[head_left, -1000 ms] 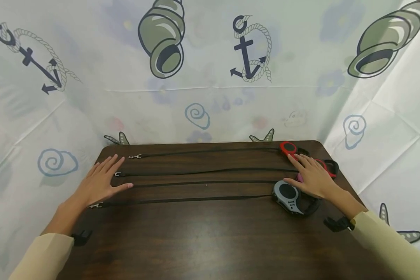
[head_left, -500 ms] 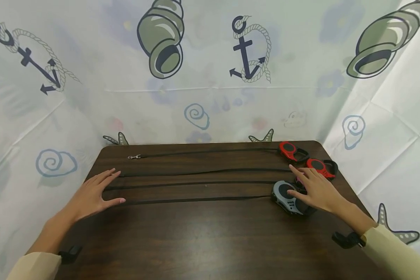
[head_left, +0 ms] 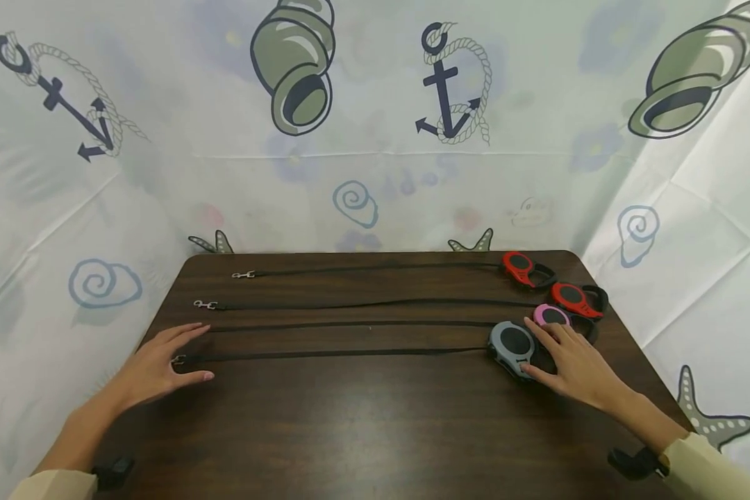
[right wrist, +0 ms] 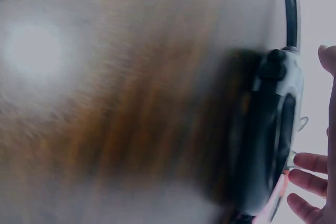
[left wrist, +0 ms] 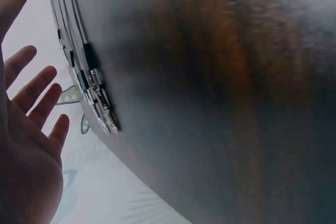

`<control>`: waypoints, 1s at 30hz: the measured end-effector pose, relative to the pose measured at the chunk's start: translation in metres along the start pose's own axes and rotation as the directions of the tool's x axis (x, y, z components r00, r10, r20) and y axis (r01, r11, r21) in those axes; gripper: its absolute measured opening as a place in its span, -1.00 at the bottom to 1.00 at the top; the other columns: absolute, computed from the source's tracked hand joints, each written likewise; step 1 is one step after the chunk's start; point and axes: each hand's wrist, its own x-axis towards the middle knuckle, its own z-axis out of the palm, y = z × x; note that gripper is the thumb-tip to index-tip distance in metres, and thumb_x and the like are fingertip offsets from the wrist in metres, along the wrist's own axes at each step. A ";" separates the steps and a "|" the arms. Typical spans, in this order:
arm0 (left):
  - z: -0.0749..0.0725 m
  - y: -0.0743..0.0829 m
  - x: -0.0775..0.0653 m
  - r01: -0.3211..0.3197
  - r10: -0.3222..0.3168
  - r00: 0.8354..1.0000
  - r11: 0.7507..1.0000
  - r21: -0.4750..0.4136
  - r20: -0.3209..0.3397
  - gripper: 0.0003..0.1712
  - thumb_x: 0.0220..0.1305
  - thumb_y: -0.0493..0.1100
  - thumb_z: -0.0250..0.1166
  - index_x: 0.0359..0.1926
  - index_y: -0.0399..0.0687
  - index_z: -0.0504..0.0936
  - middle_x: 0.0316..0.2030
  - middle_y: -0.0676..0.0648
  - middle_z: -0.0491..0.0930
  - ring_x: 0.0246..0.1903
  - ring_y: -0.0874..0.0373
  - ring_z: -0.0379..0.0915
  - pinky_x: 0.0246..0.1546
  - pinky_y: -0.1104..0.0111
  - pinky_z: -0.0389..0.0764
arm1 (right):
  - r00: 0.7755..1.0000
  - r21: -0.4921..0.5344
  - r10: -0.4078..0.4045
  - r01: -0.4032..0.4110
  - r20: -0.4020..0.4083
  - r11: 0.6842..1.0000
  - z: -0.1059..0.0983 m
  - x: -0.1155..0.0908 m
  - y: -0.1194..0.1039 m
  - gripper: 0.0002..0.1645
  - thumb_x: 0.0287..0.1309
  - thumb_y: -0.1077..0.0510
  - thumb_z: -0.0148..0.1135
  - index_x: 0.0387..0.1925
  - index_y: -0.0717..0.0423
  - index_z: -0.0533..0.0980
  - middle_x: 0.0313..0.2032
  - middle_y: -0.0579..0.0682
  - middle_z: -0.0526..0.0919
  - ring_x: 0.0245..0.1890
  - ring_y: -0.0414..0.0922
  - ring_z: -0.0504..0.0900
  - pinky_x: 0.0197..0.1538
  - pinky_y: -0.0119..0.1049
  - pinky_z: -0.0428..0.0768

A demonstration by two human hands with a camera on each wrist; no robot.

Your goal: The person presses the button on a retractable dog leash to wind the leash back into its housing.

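Note:
Several retractable dog leashes lie stretched across the dark table, handles at the right and straps running left. The nearest is a grey leash; behind it are a pink leash and two red ones, a nearer red leash and a farther red leash. My right hand hovers with spread fingers over the grey leash's handle, overlapping it in the head view. Fingers apart, my left hand is above the strap ends, near a metal snap hook. It hides the pink leash's hook in the head view.
The brown table has rounded far corners. A white cloth printed with anchors and shells hangs behind it and along both sides. Two more snap hooks, a far snap hook and a nearer snap hook, lie at the left.
Both hands have drawn back toward the near side of the table, uncovering the red and pink handles and a snap hook. The leashes stay where they lay.

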 end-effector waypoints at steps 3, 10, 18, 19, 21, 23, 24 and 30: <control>0.003 -0.003 -0.003 0.013 -0.013 1.000 1.000 -0.022 0.010 0.07 -0.14 0.11 0.75 0.38 -0.20 0.55 0.29 -0.40 0.50 0.26 -0.50 0.36 0.19 -0.36 0.35 | 1.000 0.009 -0.011 0.011 -0.026 1.000 0.005 -0.005 0.000 0.09 0.11 -0.30 0.53 0.52 0.15 0.39 0.01 0.24 0.59 -0.13 0.13 0.60 0.01 0.23 0.61; 0.010 -0.008 -0.010 0.009 -0.009 1.000 0.999 -0.037 0.002 0.01 -0.10 0.08 0.74 0.35 -0.23 0.56 0.30 -0.43 0.50 0.28 -0.53 0.34 0.59 -0.06 0.05 | 0.998 -0.016 0.010 -0.010 -0.057 1.000 0.010 -0.008 -0.001 0.09 0.13 -0.38 0.49 0.50 0.15 0.41 -0.02 0.23 0.58 -0.15 0.12 0.57 -0.07 0.15 0.59; 0.013 -0.014 -0.016 0.019 -0.019 1.000 0.999 -0.028 0.013 -0.05 -0.09 0.04 0.75 0.31 -0.22 0.59 0.25 -0.38 0.55 0.23 -0.46 0.41 0.29 -0.13 0.38 | 0.999 -0.014 0.054 -0.054 0.000 0.998 0.013 -0.010 -0.006 0.14 0.01 -0.36 0.57 0.48 0.15 0.42 -0.04 0.23 0.63 -0.12 0.19 0.64 0.04 0.28 0.60; 0.014 -0.015 -0.016 0.012 -0.012 1.000 1.000 -0.027 0.010 -0.06 -0.10 0.03 0.75 0.30 -0.22 0.60 0.23 -0.36 0.57 0.21 -0.44 0.43 0.32 0.02 0.37 | 0.999 -0.012 0.053 -0.053 0.004 0.999 0.014 -0.010 -0.006 0.14 0.00 -0.35 0.59 0.47 0.16 0.43 -0.06 0.21 0.64 -0.14 0.16 0.65 0.05 0.27 0.60; 0.014 -0.016 -0.017 -0.002 0.003 1.000 1.000 -0.024 0.000 -0.09 -0.10 0.00 0.75 0.28 -0.22 0.62 0.20 -0.34 0.60 0.20 -0.41 0.46 0.34 0.36 0.29 | 0.999 -0.007 0.050 -0.050 0.005 0.999 0.017 -0.011 -0.005 0.15 -0.02 -0.34 0.60 0.48 0.18 0.43 -0.11 0.17 0.66 -0.18 0.08 0.64 0.03 0.20 0.62; 0.014 -0.017 -0.018 -0.020 0.020 1.000 1.000 -0.022 -0.009 -0.11 -0.10 -0.03 0.75 0.26 -0.23 0.63 0.18 -0.33 0.61 0.17 -0.39 0.48 0.29 0.53 0.21 | 0.999 -0.003 0.044 -0.044 0.002 0.999 0.020 -0.012 -0.005 0.16 -0.03 -0.34 0.61 0.47 0.18 0.43 -0.13 0.14 0.67 -0.21 0.01 0.63 -0.02 0.13 0.64; 0.014 -0.018 -0.019 -0.027 0.027 0.999 0.999 -0.022 -0.018 -0.12 -0.11 -0.05 0.76 0.25 -0.23 0.64 0.17 -0.32 0.63 0.17 -0.37 0.50 0.25 0.64 0.13 | 0.999 0.000 0.044 -0.044 0.000 0.999 0.022 -0.013 -0.005 0.17 -0.04 -0.34 0.62 0.47 0.18 0.43 -0.14 0.14 0.68 -0.22 -0.01 0.62 -0.07 0.09 0.65; 0.015 -0.021 -0.015 -0.069 0.069 0.996 0.998 -0.003 -0.054 -0.17 -0.21 -0.12 0.78 0.16 -0.25 0.70 0.08 -0.30 0.67 0.08 -0.33 0.55 0.21 0.65 0.17 | 0.998 0.004 0.055 -0.055 -0.012 0.998 0.026 -0.021 -0.006 0.16 -0.05 -0.31 0.64 0.48 0.15 0.43 -0.13 0.12 0.66 -0.22 -0.03 0.62 -0.15 0.02 0.66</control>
